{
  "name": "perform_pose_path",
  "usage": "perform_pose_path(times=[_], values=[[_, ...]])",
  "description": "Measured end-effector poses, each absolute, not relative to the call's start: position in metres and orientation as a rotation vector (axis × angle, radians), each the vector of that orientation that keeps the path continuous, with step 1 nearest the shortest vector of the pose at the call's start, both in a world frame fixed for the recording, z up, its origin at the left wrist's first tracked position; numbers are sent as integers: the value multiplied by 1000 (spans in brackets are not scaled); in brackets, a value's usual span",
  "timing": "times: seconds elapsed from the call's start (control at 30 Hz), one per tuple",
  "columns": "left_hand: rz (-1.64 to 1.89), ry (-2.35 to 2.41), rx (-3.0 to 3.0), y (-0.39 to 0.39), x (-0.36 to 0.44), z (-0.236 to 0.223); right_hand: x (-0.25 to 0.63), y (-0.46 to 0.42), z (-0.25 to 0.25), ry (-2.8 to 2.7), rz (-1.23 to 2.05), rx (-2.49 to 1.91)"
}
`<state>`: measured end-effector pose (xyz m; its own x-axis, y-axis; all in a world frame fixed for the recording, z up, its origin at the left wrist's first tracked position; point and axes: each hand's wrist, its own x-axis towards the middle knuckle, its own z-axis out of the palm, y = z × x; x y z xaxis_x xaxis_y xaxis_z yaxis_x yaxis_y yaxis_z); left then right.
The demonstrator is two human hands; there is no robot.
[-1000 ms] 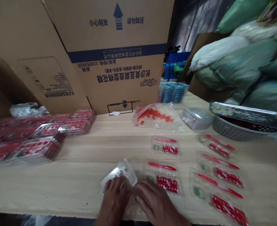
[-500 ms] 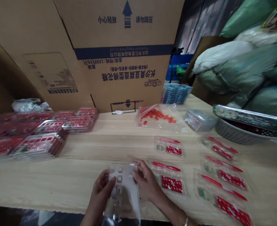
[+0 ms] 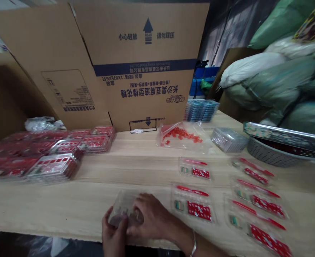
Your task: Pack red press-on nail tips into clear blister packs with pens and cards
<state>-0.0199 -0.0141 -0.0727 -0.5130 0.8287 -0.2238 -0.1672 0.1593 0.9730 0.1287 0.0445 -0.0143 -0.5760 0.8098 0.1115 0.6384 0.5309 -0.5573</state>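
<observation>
My feed shows the worktop [image 3: 93,200] spreading out before the carton [image 3: 157,107]. In front of the carton's right end lies a bag of red pieces [image 3: 180,145]; nearer me are laid-out, filled trays [image 3: 184,197]. The clear tray [image 3: 121,201] is well in front of the carton's middle. Half a second ago it stretched long between both hands; now it looks shorter. The left hand [image 3: 114,228] grips its near left corner; the right hand [image 3: 152,217] has crossed over it, touching, but I can't tell if it pinches. I'd judge this tray is mid-handling.
</observation>
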Motion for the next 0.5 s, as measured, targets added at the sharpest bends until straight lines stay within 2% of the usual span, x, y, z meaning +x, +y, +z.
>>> perform_pose_path(times=[0.07, 0.13, 0.2, 0.27, 0.37, 0.5], values=[[1479, 1677, 951, -15, -30, -78, 131, 35, -20, -2452, 730, -1191], [1424, 1806, 1512, -15, -40, -80, 139, 31, -28, -2472, 734, -1201], [1229, 1831, 2128, -9, -50, -78, 147, 32, -33, -2489, 711, -1151], [961, 1618, 2533, 2, -57, -73, 152, 36, -35, -2500, 699, -1092], [695, 1249, 2656, 19, -59, -62, 155, 40, -32, -2552, 701, -1061], [632, 1169, 2627, 27, -50, -54, 159, 43, -25, -2717, 651, -941]])
